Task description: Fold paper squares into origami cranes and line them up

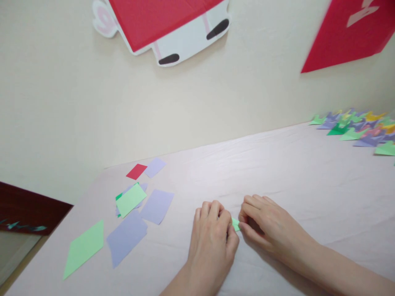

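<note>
A small folded piece of light green paper [235, 224] shows between my two hands, low over the pale cloth of the table [277, 172]. My left hand [212, 234] curls over its left end, with the thumb and fingers closed on it, and covers most of it. From the other side, my right hand [262, 222] pinches the paper's right tip between thumb and fingers. How the hidden part is folded I cannot tell.
Loose paper sheets lie at the left: a light green one [84, 248], lilac ones [128, 238], a green-topped stack [131, 200] and a red one [136, 171]. Several folded paper figures [354, 127] stand at the back right. A wall [197, 102] rises behind the table.
</note>
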Available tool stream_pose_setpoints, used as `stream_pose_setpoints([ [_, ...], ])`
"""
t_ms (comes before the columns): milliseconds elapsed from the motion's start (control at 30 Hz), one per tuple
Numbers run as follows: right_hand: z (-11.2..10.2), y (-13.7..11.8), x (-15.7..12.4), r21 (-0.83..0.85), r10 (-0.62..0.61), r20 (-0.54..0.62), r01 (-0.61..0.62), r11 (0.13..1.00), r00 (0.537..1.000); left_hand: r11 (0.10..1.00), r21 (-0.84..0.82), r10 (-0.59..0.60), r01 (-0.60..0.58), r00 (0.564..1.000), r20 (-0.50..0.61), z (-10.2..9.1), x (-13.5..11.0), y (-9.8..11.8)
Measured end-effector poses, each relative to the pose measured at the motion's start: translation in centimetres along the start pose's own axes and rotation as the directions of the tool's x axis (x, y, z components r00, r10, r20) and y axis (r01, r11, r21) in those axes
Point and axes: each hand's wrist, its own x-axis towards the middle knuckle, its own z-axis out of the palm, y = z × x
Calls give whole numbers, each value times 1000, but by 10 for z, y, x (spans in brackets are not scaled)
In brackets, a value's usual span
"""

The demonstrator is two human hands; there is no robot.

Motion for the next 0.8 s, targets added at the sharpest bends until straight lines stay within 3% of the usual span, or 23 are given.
stream_pose_setpoints([
  [267,-7,-2,0,6,-10,58,10,1000,998,999,33,8,-9,1000,27,-2,2,0],
  [800,-7,-8,-2,36,25,38,-26,999,999,997,77,9,-10,1000,23,-3,4,3],
])
